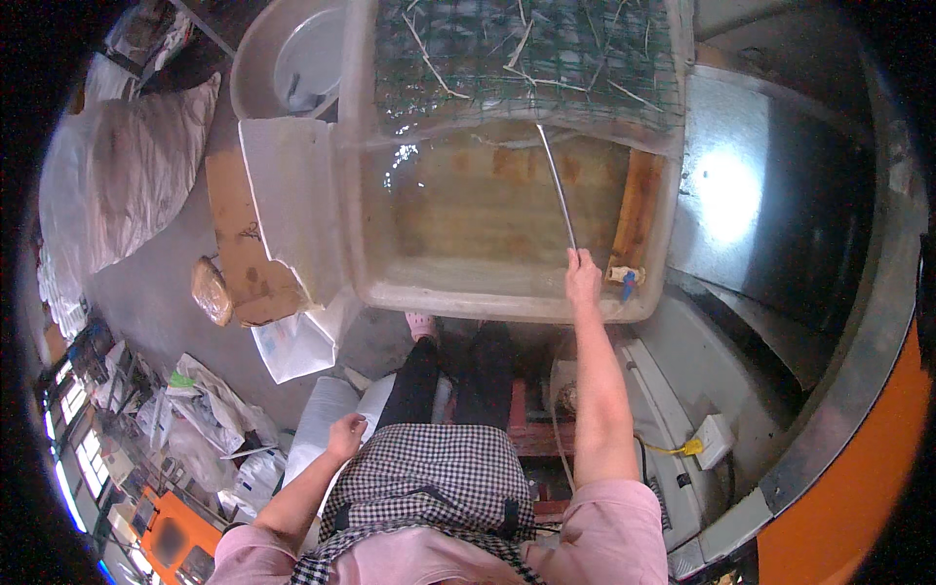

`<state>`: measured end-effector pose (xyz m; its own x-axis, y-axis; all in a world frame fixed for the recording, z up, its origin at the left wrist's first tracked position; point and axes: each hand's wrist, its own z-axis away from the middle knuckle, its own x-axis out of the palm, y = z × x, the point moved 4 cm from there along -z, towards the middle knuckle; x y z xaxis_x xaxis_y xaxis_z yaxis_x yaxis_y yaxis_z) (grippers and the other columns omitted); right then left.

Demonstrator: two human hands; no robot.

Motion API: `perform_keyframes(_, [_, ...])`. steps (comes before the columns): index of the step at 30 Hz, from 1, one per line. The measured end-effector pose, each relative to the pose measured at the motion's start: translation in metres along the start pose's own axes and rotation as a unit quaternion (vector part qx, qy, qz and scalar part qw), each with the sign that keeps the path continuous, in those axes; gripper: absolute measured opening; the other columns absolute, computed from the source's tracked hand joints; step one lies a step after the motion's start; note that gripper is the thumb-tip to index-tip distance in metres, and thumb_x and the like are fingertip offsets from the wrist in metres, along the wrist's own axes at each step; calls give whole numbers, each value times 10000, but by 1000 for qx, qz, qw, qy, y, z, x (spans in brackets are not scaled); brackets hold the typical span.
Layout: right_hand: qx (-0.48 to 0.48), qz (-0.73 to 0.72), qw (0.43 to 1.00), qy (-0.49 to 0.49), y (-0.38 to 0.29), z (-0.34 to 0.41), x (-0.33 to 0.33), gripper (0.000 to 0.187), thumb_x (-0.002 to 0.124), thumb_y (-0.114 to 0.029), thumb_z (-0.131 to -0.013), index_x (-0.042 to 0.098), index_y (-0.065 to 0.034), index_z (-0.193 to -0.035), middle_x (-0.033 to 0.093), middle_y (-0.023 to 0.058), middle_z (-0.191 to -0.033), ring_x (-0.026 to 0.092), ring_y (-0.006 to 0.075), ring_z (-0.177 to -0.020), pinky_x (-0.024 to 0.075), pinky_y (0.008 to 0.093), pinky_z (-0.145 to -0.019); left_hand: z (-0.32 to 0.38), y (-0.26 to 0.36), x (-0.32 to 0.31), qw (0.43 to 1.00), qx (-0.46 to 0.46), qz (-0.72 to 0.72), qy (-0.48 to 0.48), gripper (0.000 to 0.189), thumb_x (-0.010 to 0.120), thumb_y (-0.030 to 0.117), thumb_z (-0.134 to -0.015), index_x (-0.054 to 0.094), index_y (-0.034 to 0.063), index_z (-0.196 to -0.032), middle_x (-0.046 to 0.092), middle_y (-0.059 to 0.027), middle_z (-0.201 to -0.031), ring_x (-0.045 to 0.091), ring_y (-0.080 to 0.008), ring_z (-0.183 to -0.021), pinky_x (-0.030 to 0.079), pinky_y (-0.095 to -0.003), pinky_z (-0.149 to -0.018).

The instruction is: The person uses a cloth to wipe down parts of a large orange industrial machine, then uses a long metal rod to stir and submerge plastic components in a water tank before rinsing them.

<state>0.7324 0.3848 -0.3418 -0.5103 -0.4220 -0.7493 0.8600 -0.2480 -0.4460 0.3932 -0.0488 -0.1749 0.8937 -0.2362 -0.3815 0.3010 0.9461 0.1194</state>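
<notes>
My right hand point(583, 278) is closed around the near end of a thin metal rod point(557, 183). The rod reaches away over a large plastic tub point(504, 311) of water, and its far end meets the edge of a green mesh net point(526, 58). Pale strips lie on the net at the tub's far side. At my left, beside the checked apron, my left hand point(346, 436) rests with fingers slightly curled, holding nothing that I can see. A wooden board point(635, 212) lies along the tub's right side, next to a valve with a blue handle point(628, 285).
A round plastic basin point(252, 66) stands at the far left of the tub. White foam sheet point(292, 197) and cardboard point(238, 241) lie left of it. To the right are a metal panel point(720, 183) and a white box with a yellow plug point(713, 442).
</notes>
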Motion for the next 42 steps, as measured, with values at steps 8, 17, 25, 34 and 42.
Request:
perform_keyframes(8, [80, -26, 996, -2, 66, 127, -29, 314, 449, -342, -934, 581, -59, -973, 594, 242, -756, 551, 455, -742, 412, 499, -611, 1, -29, 2, 1000, 13, 0, 10, 227, 603, 197, -829, 624, 1, -941, 652, -156, -763, 642, -220, -601, 514, -346, -585])
perform_keyframes(17, [9, -54, 998, 35, 43, 65, -31, 306, 458, -289, -931, 570, -4, -923, 574, 265, -798, 535, 454, -760, 410, 490, -630, 4, -4, 4, 998, 32, -53, -4, 245, 593, 200, -852, 621, 1, -991, 658, -137, -797, 643, -213, -597, 508, -327, -561])
perform_keyframes(25, [130, -268, 948, -108, 25, 158, -28, 256, 460, -265, -936, 585, -47, -891, 497, 22, -599, 457, 97, -460, 384, 274, -417, 20, 18, -20, 993, 107, -34, 27, 265, 592, 233, -828, 640, 7, -958, 663, -167, -799, 656, -295, -768, 512, -359, -712])
perform_keyframes(34, [160, -517, 797, -269, -155, 217, -55, 335, 394, -314, -949, 539, -39, -823, 590, 133, -685, 595, 264, -602, 512, 379, -566, 150, 267, -17, 811, 130, 404, -404, 896, 612, 282, -877, -82, 127, -1422, 555, -211, -1015, 642, -310, -785, 558, -428, -649])
perform_keyframes(42, [-27, -144, 967, -207, -256, 299, -138, 383, 513, -339, -874, 569, 2, -1041, 601, 218, -955, 605, 353, -897, 502, 420, -742, 169, 256, -108, 924, 202, 229, -230, 356, 518, -28, -829, 469, -1, -1180, 609, -126, -745, 544, -158, -521, 417, -244, -416])
